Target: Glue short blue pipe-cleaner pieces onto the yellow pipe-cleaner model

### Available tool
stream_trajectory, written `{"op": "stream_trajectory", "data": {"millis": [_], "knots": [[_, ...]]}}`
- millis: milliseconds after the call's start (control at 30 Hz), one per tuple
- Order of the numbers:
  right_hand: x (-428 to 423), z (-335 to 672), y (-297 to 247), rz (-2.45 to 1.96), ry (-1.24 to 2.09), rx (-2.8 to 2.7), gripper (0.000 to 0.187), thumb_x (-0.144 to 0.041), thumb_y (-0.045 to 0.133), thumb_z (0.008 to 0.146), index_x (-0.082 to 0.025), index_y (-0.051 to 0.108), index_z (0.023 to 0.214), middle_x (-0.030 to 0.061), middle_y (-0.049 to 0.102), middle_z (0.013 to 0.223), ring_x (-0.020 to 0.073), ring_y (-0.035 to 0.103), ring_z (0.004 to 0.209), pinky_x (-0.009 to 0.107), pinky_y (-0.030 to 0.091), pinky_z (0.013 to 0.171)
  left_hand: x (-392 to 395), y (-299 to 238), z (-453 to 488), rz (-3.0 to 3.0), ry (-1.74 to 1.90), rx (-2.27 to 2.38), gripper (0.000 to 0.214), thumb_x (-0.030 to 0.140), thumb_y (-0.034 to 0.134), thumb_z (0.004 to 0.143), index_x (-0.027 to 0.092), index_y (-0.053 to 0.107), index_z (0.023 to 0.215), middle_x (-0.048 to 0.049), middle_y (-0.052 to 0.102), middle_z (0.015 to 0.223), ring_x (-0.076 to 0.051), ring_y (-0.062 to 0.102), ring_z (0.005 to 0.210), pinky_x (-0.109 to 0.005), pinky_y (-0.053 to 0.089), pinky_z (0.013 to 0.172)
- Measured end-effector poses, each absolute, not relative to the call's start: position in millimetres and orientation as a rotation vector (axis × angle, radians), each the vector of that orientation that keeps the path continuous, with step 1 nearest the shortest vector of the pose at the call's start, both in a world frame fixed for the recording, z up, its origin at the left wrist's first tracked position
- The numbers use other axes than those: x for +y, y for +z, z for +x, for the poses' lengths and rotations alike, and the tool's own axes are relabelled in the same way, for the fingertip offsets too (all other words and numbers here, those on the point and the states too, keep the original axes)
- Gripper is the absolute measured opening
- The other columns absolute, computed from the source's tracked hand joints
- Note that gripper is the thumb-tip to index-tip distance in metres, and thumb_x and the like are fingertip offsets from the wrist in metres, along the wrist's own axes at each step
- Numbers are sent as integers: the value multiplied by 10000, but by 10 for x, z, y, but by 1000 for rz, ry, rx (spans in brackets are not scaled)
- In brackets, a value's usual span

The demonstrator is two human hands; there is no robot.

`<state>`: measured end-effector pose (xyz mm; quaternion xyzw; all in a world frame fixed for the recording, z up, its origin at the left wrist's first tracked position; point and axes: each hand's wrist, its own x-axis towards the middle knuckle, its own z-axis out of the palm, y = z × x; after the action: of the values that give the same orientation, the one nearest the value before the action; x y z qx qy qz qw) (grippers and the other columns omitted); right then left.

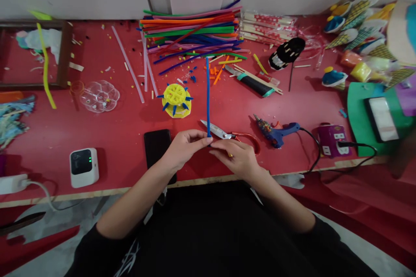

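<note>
Black and flat, a phone lies near left, partly behind my left hand, which pinches the near end of a blue pipe cleaner. My right hand meets that end; whether it grips too, I can't tell. Scissors lie just beyond, a glue gun farther right.

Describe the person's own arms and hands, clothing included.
The left hand and right hand are ungloved. Short black sleeves leave both forearms bare. A thin white line marking shows on the black clothing at the person's left side.
</note>
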<state>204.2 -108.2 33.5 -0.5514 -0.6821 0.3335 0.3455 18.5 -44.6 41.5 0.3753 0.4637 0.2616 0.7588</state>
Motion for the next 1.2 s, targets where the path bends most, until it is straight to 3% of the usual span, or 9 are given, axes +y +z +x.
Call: {"op": "stream_trajectory", "data": {"millis": [133, 267, 400, 567, 700, 833, 1200], "knots": [[-1161, 2339, 394, -1762, 619, -1882, 205, -311, 549, 974, -236, 712, 1073, 100, 763, 994, 258, 726, 932, 435, 599, 869, -426, 445, 129, 826, 535, 1102, 227, 362, 868, 687, 179, 758, 765, -33, 760, 749, -151, 709, 703, -279, 602, 679], [-1277, 2578, 405, -1942, 517, -2195, 315, -213, 545, 868, -178, 651, 1162, 159, 694, 1082, 330, 673, 1029, 539, 550, 951, -384, 460, 83, 887, 510, 1142, 180, 325, 848, 704, 184, 749, 756, -47, 764, 736, -169, 736, 697, -262, 607, 612], [-1286, 2585, 380, -2106, 616, -2257, 331, -147, 559, 762, -155, 635, 1084, 176, 691, 1059, 325, 670, 997, 474, 545, 904, -347, 437, 72, 881, 493, 1124, 158, 295, 846, 702, 188, 734, 736, -40, 752, 708, -154, 728, 678, -251, 602, 614], [-1196, 2676, 453, -2231, 827, -2179, 86, -266, 603, 771, -195, 556, 767, 101, 650, 731, 209, 599, 610, 327, 455, 592, -314, 409, 54, 839, 472, 1140, 183, 278, 860, 697, 184, 702, 691, -23, 727, 656, -131, 688, 619, -259, 603, 634], [-1244, 2790, 595, -2074, 1103, -2156, 281, -412, 561, 860, -231, 455, 672, -14, 527, 568, 122, 476, 499, 252, 349, 489, -293, 388, 22, 795, 405, 1132, 160, 239, 846, 714, 189, 700, 674, -19, 719, 627, -124, 681, 584, -256, 593, 620], [-1339, 2772, 704, -1872, 1438, -1986, 450, -631, 453, 945, -232, 456, 737, -23, 516, 599, 114, 434, 507, 259, 320, 486, -288, 376, 10, 755, 407, 1104, 139, 224, 859, 680, 196, 723, 688, -24, 732, 627, -135, 692, 587, -240, 574, 570], [-1409, 2734, 794, -1732, 1721, -2020, 506, -700, 440, 961, -224, 477, 792, -2, 570, 690, 126, 479, 569, 280, 326, 544, -333, 457, 15, 817, 305, 1055, 42, 163, 799, 738, 195, 773, 735, -24, 741, 618, -132, 677, 548, -267, 573, 604]]}}
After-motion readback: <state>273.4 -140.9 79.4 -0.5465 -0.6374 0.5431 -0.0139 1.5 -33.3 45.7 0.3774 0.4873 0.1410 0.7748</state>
